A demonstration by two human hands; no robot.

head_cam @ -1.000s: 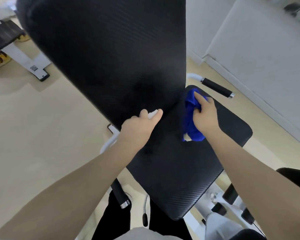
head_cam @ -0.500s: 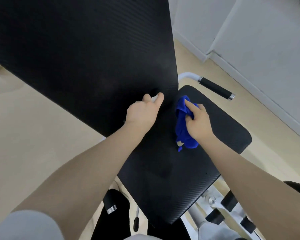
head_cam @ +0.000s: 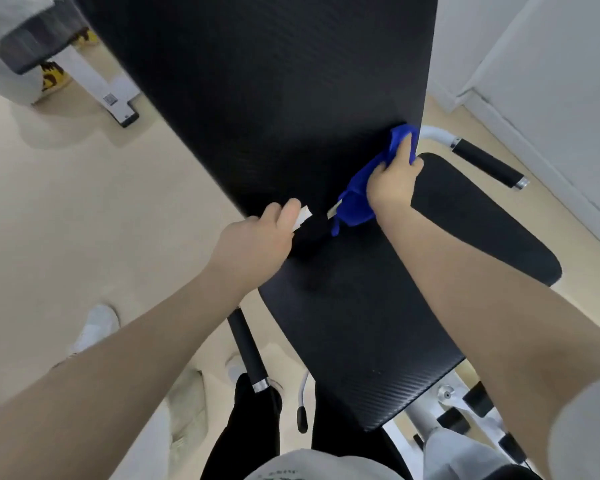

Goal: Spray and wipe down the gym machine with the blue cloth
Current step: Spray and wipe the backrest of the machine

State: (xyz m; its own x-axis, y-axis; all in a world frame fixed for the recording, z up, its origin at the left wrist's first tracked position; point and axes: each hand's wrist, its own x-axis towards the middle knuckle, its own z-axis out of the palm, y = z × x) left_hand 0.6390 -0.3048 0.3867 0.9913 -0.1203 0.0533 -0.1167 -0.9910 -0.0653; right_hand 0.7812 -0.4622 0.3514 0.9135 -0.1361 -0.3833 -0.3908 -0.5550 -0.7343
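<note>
The right hand (head_cam: pixel 392 181) curls round the blue cloth (head_cam: pixel 355 199), pressing it on the backrest pad (head_cam: pixel 274 81) near its right edge, just above the seat pad (head_cam: pixel 378 323). Left of the cloth, the left hand (head_cam: pixel 253 247) grips a white object (head_cam: pixel 302 218), largely hidden. Beige floor (head_cam: pixel 84 202) lies open left of the backrest.

The back pad (head_cam: pixel 274 98) and seat pad (head_cam: pixel 361 323) are black vinyl with a fine woven texture and dull sheen. The blue cloth (head_cam: pixel 355 202) looks soft and matt. The handle (head_cam: pixel 484 164) has matt black grip, shiny metal cap. The floor (head_cam: pixel 84 202) is smooth.
</note>
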